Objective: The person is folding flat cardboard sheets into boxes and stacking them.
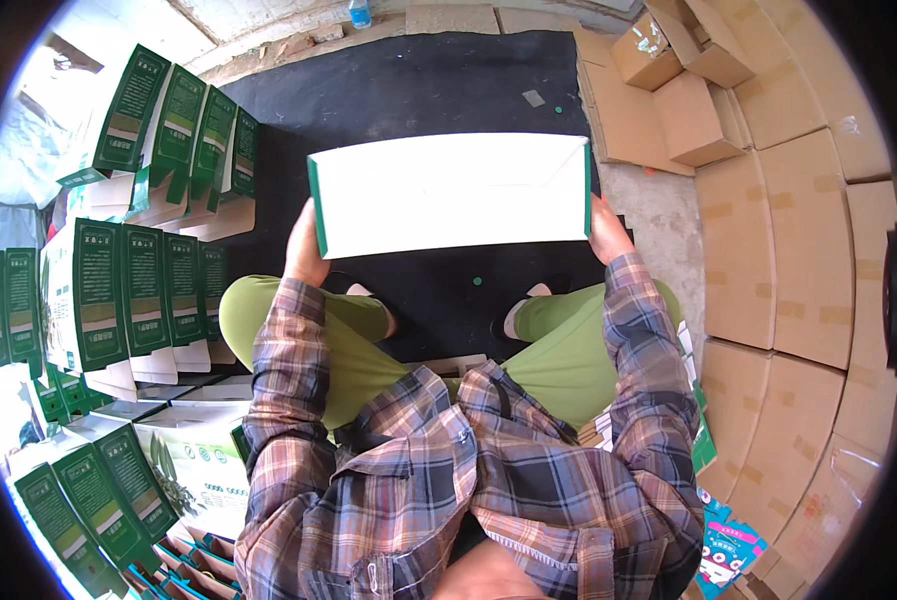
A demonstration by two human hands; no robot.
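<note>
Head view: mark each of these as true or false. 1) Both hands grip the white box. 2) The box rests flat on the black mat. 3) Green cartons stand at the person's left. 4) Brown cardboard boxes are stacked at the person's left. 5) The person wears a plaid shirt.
1) True: the left hand and the right hand hold the white box by its two ends.
2) False: it is held up above the black mat, over the knees.
3) True: green cartons stand in rows there.
4) False: the brown cardboard boxes are at the person's right.
5) True: the plaid shirt covers both arms.
</note>
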